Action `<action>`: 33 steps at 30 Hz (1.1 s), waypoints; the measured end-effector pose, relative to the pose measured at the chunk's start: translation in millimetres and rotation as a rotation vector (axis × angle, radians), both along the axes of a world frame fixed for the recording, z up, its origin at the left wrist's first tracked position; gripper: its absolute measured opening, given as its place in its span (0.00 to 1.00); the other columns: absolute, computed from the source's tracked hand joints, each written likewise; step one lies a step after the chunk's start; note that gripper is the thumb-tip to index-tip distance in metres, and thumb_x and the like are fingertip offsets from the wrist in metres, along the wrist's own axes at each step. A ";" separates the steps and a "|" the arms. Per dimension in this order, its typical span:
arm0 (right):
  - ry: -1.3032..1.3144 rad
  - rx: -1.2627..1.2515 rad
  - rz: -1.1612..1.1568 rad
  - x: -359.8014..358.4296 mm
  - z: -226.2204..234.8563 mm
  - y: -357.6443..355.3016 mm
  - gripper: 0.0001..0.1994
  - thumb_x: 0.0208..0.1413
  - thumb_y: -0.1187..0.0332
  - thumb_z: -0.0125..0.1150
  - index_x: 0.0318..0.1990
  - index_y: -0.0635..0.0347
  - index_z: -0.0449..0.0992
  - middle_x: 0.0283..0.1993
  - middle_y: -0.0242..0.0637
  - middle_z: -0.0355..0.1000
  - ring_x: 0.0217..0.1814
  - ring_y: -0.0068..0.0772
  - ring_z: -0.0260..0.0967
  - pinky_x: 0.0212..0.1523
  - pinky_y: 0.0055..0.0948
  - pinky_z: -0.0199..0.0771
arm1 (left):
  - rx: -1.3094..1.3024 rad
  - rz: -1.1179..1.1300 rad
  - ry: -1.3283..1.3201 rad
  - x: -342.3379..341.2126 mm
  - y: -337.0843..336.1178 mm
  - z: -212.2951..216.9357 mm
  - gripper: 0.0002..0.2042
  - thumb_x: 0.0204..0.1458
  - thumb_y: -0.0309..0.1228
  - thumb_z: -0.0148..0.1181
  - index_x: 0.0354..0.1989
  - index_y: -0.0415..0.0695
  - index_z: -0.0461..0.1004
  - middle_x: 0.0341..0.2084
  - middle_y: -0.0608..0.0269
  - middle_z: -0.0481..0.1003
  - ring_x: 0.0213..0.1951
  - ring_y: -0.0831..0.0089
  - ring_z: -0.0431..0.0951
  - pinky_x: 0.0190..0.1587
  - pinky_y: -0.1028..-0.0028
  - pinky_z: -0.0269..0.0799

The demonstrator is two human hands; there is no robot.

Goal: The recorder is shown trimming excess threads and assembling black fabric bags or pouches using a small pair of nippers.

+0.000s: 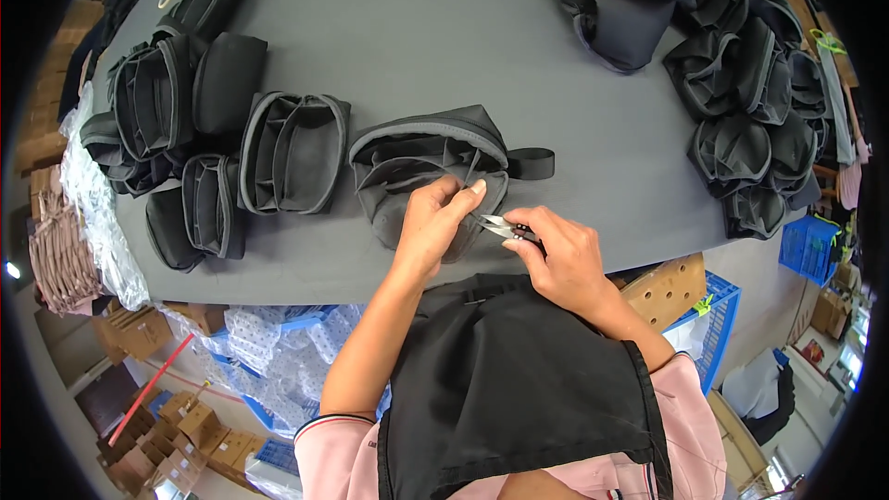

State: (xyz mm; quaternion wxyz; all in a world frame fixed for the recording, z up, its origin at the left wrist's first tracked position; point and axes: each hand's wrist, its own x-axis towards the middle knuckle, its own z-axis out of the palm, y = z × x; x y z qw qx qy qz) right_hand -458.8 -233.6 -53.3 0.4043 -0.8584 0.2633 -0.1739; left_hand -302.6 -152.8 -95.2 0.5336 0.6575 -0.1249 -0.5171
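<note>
Evidently, the open black divided pouch (pixel 431 123) is pinched at its near right side between the thumb and fingers of the left hand (pixel 433 224), probably so that the fabric is held steady. Thread snips (pixel 501 227) are gripped in the right hand (pixel 567 255), pointed leftward at that side; whether fabric is touched by them cannot be told. The pouch is set near the front edge of the table (pixel 444 56), presumably for easy reach. Leftward, movement is limited by the neighbouring pouch (pixel 317 150); more room is offered beyond and rightward, past the strap loop (pixel 532 164).
</note>
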 end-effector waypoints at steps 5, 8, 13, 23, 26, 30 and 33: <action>0.030 -0.301 0.071 1.9 -1.7 -2.3 0.11 0.43 0.73 0.63 0.36 0.60 0.72 0.28 0.35 0.71 0.24 0.38 0.69 0.26 0.30 0.68 | 0.009 -0.022 -0.021 -0.1 -1.2 3.1 0.17 0.49 0.39 0.60 0.16 0.40 0.66 0.14 0.75 0.59 0.20 0.85 0.54 0.21 0.79 0.47; -0.074 -0.256 0.065 -6.0 -6.4 -2.3 0.12 0.43 0.71 0.64 0.37 0.59 0.71 0.25 0.33 0.68 0.23 0.36 0.67 0.25 0.30 0.66 | 0.012 -0.019 -0.034 -0.5 -0.5 1.0 0.18 0.49 0.40 0.60 0.16 0.40 0.67 0.14 0.76 0.58 0.20 0.85 0.53 0.21 0.79 0.47; -0.002 -0.164 0.022 -0.6 -3.5 -4.1 0.11 0.44 0.71 0.63 0.36 0.58 0.72 0.25 0.34 0.69 0.23 0.36 0.68 0.24 0.30 0.66 | 0.008 0.005 0.002 -0.5 -2.6 3.6 0.17 0.49 0.40 0.61 0.17 0.40 0.68 0.14 0.76 0.59 0.20 0.86 0.53 0.21 0.79 0.47; 0.027 0.110 0.058 -2.5 0.1 -10.7 0.08 0.43 0.76 0.62 0.33 0.63 0.74 0.26 0.37 0.71 0.21 0.35 0.65 0.24 0.27 0.64 | 0.064 -0.047 -0.001 3.4 -5.8 8.1 0.17 0.48 0.41 0.62 0.20 0.39 0.70 0.14 0.75 0.61 0.21 0.85 0.55 0.22 0.80 0.49; 0.019 0.358 0.103 -19.5 1.3 -15.0 0.10 0.45 0.76 0.61 0.37 0.61 0.73 0.28 0.34 0.71 0.24 0.28 0.66 0.26 0.24 0.65 | 0.022 -0.012 0.038 5.7 -2.9 5.6 0.16 0.47 0.41 0.64 0.22 0.39 0.72 0.16 0.74 0.64 0.21 0.85 0.58 0.24 0.81 0.53; -0.110 0.586 -0.055 -1.9 2.3 -16.6 0.14 0.45 0.78 0.60 0.42 0.61 0.73 0.31 0.32 0.70 0.28 0.20 0.65 0.30 0.20 0.65 | -0.008 -0.018 0.063 12.7 -3.7 15.5 0.15 0.47 0.40 0.65 0.28 0.38 0.73 0.21 0.70 0.70 0.24 0.84 0.64 0.28 0.82 0.59; -0.197 0.426 -0.073 23.7 -25.0 -20.7 0.13 0.44 0.81 0.57 0.40 0.64 0.73 0.31 0.33 0.72 0.29 0.23 0.65 0.30 0.22 0.65 | 0.012 -0.097 -0.008 12.2 -0.7 34.4 0.16 0.47 0.39 0.64 0.31 0.36 0.73 0.22 0.69 0.71 0.26 0.84 0.66 0.29 0.81 0.62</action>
